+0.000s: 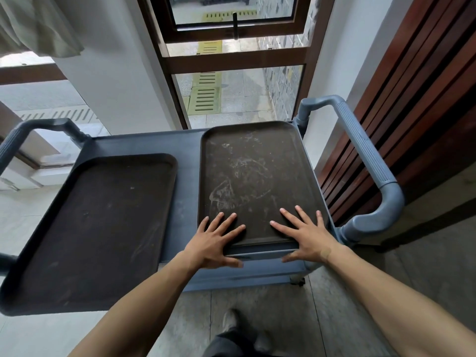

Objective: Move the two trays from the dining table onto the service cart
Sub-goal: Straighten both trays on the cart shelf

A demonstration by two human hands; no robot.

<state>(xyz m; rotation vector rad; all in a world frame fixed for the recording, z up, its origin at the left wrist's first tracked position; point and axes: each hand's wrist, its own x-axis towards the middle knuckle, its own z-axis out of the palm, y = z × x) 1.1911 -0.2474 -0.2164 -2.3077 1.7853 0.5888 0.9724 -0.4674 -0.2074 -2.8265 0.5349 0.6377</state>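
Note:
Two dark brown trays lie side by side on the top shelf of a blue-grey service cart (188,176). The left tray (103,228) is plain and dull. The right tray (255,173) has pale scratch marks. My left hand (215,240) rests flat with spread fingers on the near left corner of the right tray. My right hand (306,233) lies flat with spread fingers on its near right corner. Both thumbs hang over the tray's near rim. Neither hand closes around anything.
The cart has a grey handle (365,161) on the right and a darker handle (31,132) on the left. Behind the cart is a brown-framed glass door (226,81). Wooden slats (412,99) line the right wall. My feet (231,323) stand on a tiled floor.

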